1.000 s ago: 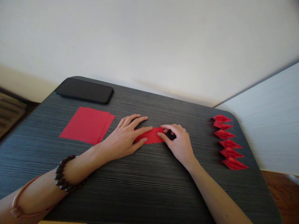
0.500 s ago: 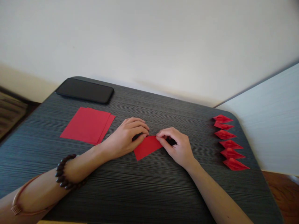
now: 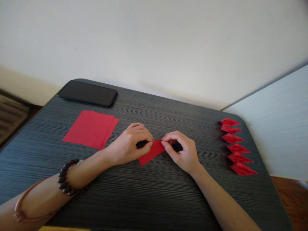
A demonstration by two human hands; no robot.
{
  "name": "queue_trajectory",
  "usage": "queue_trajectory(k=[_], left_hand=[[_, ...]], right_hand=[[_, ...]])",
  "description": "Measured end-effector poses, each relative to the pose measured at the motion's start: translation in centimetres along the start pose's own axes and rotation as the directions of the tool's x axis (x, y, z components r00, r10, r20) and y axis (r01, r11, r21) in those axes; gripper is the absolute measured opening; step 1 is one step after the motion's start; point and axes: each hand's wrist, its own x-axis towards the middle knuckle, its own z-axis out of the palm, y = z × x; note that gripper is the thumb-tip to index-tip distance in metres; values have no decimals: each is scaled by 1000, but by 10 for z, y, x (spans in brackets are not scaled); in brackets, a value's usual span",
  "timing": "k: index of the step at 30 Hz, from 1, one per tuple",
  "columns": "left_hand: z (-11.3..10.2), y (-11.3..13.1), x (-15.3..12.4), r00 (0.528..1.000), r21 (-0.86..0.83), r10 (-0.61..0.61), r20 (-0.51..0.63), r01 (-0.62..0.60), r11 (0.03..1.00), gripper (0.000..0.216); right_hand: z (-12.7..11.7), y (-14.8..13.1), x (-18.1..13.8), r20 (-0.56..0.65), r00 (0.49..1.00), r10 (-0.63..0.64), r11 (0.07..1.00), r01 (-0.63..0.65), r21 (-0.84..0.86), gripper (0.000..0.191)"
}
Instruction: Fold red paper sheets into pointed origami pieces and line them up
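A folded sheet of red paper lies between my hands at the middle of the dark table. My left hand pinches its upper edge between thumb and fingers, and the palm side partly hides the paper's left part. With thumb and forefinger, my right hand grips the right corner of the same sheet. A dark bead bracelet and a copper-coloured bangle are on my left arm.
A stack of square red sheets lies left of my left hand. Behind it rests a black phone. Several folded red paper boats stand in a column along the right edge. A white wall rises behind the table.
My left thumb and fingertips have closed together on the paper's upper edge, and the left fingers are more curled. My right hand stays nearly still at the corner.
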Motion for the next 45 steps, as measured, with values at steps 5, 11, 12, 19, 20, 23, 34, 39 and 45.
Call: queue_trajectory(k=[5,11,12,19,20,23,34,39,45], left_hand=[[1,2,-1,1000,39,-3,-2,3,999,12],[1,-1,-1,993,115,-59,-99,71,991,13],[1,-2,-1,992,123,-63,-105,76,989,13],[-2,-3,1,995,139,-52,-88,63,988,13],[-3,-4,1,995,136,-51,-85,63,989,13],[-5,-5,1,995,142,-53,-80,64,988,12],[-3,-3,-1,994,137,-74,-80,85,987,23],[1,-2,-4,991,260,25,130,-59,964,30],[2,-7,-5,991,340,-12,132,-34,940,39]], right_hand=[[-1,-2,2,149,989,-20,998,30,-63,8],[-5,-2,1,14,999,42,995,-40,-90,13],[-6,-2,1,-10,998,58,994,-58,-91,13],[-6,0,1,-82,984,156,987,-160,-33,12],[-5,0,1,-85,981,171,985,-174,-20,12],[-6,5,0,-115,968,222,975,-220,31,14],[-4,10,4,-73,971,229,960,-237,-150,16],[0,10,4,35,992,120,956,-106,-272,16],[-6,16,2,149,987,59,943,-6,-332,25]])
